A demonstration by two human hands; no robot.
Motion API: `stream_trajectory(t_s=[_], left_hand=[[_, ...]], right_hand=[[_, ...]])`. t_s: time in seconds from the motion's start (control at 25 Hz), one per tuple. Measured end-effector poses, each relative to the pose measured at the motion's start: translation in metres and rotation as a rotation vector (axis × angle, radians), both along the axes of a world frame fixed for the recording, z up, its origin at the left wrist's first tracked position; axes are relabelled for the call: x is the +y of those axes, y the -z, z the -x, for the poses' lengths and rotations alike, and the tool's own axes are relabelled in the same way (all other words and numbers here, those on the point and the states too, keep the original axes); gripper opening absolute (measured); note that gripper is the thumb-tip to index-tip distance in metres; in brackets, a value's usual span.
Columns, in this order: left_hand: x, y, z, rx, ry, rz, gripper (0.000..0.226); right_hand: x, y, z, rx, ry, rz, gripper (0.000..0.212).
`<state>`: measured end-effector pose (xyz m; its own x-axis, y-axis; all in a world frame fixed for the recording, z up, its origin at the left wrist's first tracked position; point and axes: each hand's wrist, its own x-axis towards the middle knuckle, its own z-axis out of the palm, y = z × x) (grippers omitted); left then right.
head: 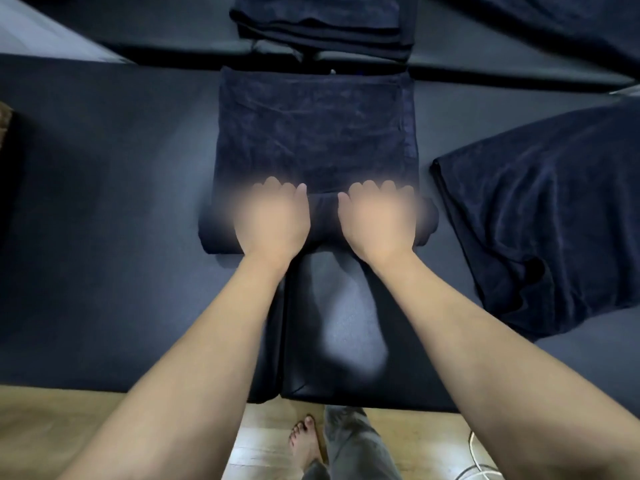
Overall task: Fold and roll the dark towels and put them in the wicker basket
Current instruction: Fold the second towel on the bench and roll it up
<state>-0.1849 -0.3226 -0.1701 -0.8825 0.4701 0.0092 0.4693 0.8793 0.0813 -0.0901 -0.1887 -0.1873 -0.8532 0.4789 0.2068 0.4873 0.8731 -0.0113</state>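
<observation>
Left hand (273, 216) and right hand (379, 216), fingers seemingly curled over the rolled near end of the folded dark towel (315, 133) at frame centre, keep the roll tight; wicker basket unseen

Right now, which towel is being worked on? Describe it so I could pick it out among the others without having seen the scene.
Start at the dark padded bench that fills the view. At its middle lies the towel, folded into a long strip running away from the person. Unlike the loose towel to its right and the stack beyond it, its near end is a roll under the left hand and right hand.
</observation>
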Motion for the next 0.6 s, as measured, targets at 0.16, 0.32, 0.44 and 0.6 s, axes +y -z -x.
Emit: stream_trajectory(t_s=[0.16,0.32,0.44,0.6], left_hand=[[-0.004,0.010,-0.024,0.125,0.093,-0.063,0.044],[0.011,0.004,0.007,0.125,0.123,-0.031,0.052],[0.026,-0.005,0.031,-0.020,0.138,0.086,0.053],[0.043,-0.011,0.050,-0.173,0.057,0.122,0.064]], right_hand=[[0.014,-0.009,0.021,-0.133,0.026,0.086,0.048],[0.018,-0.011,0.027,-0.184,0.047,0.156,0.049],[0.014,-0.011,0.019,-0.080,0.075,0.098,0.046],[0.008,-0.004,0.013,0.001,0.015,-0.018,0.038]])
